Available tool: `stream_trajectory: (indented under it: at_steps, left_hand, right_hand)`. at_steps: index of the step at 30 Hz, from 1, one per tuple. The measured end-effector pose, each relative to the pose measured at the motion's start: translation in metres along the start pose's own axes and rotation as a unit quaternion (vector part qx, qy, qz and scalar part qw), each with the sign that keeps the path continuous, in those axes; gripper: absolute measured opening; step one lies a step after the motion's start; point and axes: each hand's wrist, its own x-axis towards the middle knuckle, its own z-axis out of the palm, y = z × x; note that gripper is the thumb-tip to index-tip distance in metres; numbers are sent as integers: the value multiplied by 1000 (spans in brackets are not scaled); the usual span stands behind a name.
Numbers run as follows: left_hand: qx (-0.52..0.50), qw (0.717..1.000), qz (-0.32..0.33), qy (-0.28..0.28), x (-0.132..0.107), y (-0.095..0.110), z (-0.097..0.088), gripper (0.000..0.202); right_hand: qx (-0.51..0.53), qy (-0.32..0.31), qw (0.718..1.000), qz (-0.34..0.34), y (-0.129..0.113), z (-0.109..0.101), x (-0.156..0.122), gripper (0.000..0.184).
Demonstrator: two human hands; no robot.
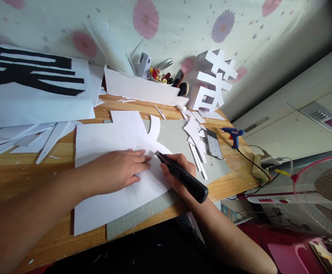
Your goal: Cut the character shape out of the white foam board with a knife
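Observation:
A black utility knife [183, 177] is gripped in my right hand [180, 171], its blade pointing up and left at the surface of a white foam board sheet [97, 140]. Whether the tip touches the board I cannot tell. My left hand [123, 169] lies flat on that sheet with its fingers stretched toward the blade. Faint pencil lines show on the board, and its right edge is cut into curves. Under it sits a grey-green cutting mat [137, 217]. A curved white strip [154, 129] stands out at the sheet's upper right.
White offcuts [196, 137] and a phone [214, 144] lie on the mat's right. Beyond are a blue glue gun [233, 135] with its cord and a standing white cut-out character [211, 83]. Paper with black strokes [37, 110] covers the left. A fan [322, 190] stands at right.

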Motion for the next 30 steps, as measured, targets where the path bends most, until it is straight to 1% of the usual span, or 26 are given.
stream_trajectory:
  at_steps: [6, 11, 18, 24, 30]
  left_hand:
    - [5, 1000, -6, -13, 1, 2, -2, 39]
    - [4, 1000, -13, -22, 0, 1, -2, 41]
    - [0, 1000, 1, 6, -1, -5, 4, 37]
    - [5, 1000, -1, -4, -1, -5, 4, 34]
    - [-3, 1000, 3, 13, -2, -9, 7, 34]
  right_hand:
    - [-26, -3, 1000, 9, -10, -5, -1, 15]
    - [-29, 3, 1000, -8, -10, -6, -4, 15]
    - [-43, -2, 999, -12, -12, -9, -9, 14]
    - [-60, 1, 998, -33, -15, -14, -14, 12]
    - [-71, -4, 997, -41, -13, -17, -18, 12]
